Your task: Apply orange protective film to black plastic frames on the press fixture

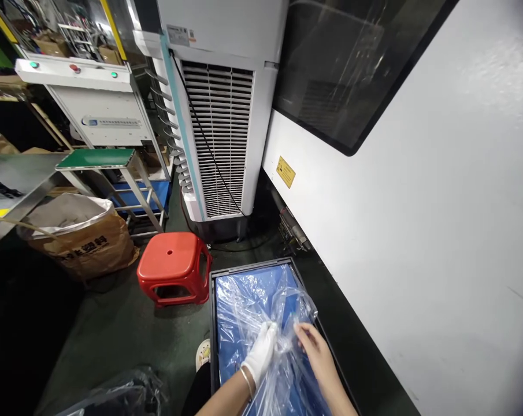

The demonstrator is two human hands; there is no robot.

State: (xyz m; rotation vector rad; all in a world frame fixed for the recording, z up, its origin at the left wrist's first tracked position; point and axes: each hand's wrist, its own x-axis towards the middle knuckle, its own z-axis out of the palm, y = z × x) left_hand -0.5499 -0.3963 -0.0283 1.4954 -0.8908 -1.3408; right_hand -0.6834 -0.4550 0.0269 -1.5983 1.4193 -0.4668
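A clear plastic bag (287,300) lies gathered over a blue surface (227,352) inside a dark grey crate (213,323). My left hand (261,351), in a white glove, is closed around the bunched plastic near the crate's middle. Just to its right, my bare right hand (315,346) has its thumb and fingers bent in on the plastic at the twisted part. Loose film spreads out above and below both hands. Whatever else the crate holds is hidden under the film and the blue surface.
A red stool (170,260) stands left of the crate, with a brown sack (88,240) behind it. Beyond is a tall white air cooler (218,138). A large white machine (395,202) walls off the right. Dark plastic (122,396) lies at lower left.
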